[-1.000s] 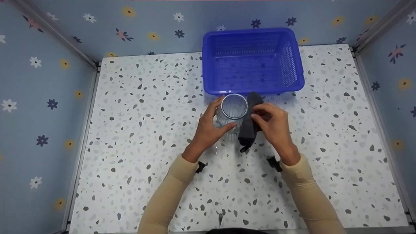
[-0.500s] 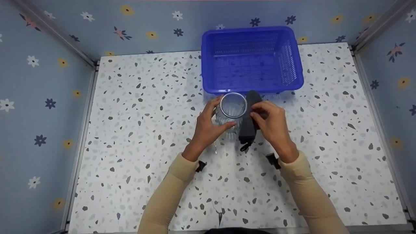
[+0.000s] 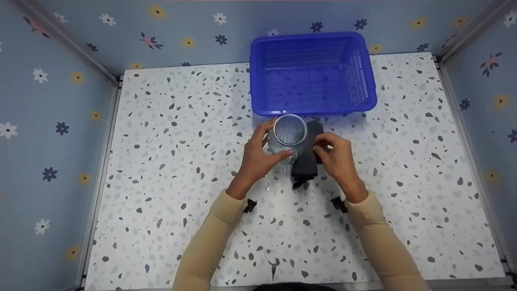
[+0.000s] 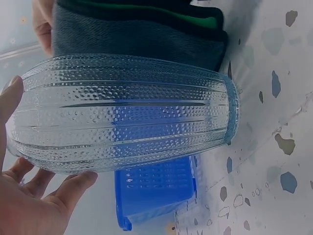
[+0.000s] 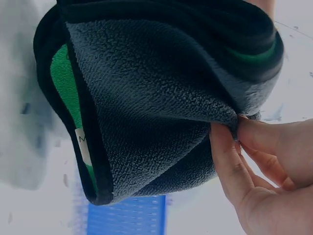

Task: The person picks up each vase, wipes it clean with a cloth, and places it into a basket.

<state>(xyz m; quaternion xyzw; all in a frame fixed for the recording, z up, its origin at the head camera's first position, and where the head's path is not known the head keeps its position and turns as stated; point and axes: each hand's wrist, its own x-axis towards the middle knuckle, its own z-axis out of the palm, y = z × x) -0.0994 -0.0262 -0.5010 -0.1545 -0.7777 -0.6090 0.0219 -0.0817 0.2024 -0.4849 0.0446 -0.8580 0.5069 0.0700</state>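
Observation:
A clear ribbed glass vase (image 3: 278,144) is held upright by my left hand (image 3: 257,158), its round mouth facing up. In the left wrist view, the vase (image 4: 127,112) has a dimpled texture, and the fingers and thumb curve round its upper part. Whether its base touches the table I cannot tell. Just right of it, my right hand (image 3: 340,157) pinches a folded dark grey cloth (image 3: 305,161) between thumb and fingers. The right wrist view shows the fuzzy cloth (image 5: 146,103) with black edging, a green inner side and a small white label (image 5: 83,146).
A blue plastic basket (image 3: 315,112) with slotted walls stands behind the vase and cloth, close to the back wall. The speckled white table (image 3: 181,161) is bounded by flower-patterned panels (image 3: 52,133) at the left, back and right.
My right hand has shifted slightly toward me, and the cloth has come down with it, its near end swinging left toward the vase. The left hand keeps its hold, almost still.

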